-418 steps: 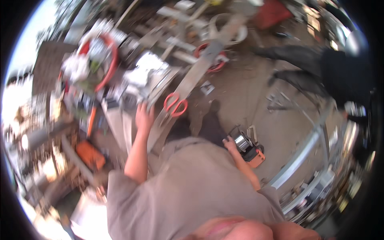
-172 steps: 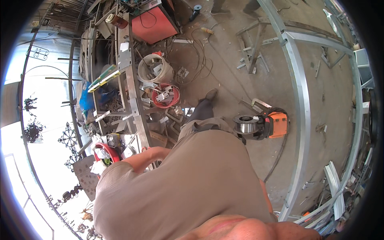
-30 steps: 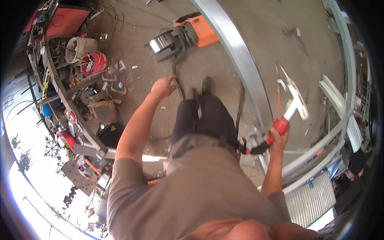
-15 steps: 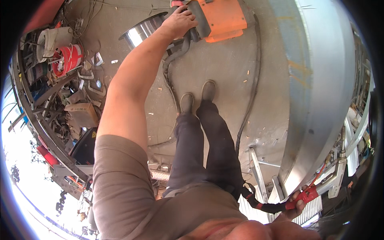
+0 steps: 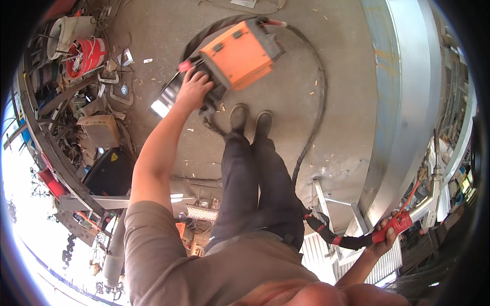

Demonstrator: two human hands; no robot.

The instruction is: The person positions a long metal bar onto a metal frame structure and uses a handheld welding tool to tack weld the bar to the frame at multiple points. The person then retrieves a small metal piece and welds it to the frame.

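Note:
My left hand [image 5: 194,91] reaches forward, its fingers closed over the black handle end of an orange welding wire feeder [image 5: 237,56]. A shiny wire spool [image 5: 166,99], smeared by motion, is at the feeder's left end. Out to the right, my right hand [image 5: 384,242] is wrapped around the red-taped grip of a welding torch [image 5: 400,224]. A black sleeved cable [image 5: 357,241] with red bands runs from that grip back toward my hip. Part of the left fingers' hold on the handle is hidden.
A thick black hose [image 5: 320,102] curves over the concrete floor right of my feet. Along the right stands a long grey steel beam [image 5: 408,102]. Left, a red bucket [image 5: 87,57], a cardboard box [image 5: 99,131], a black case [image 5: 109,171] and scrap metal crowd together.
My left hand has drawn the wire feeder nearer and leftward, turning it, so its far end and hose now show. My right hand still holds the torch, slightly higher in view.

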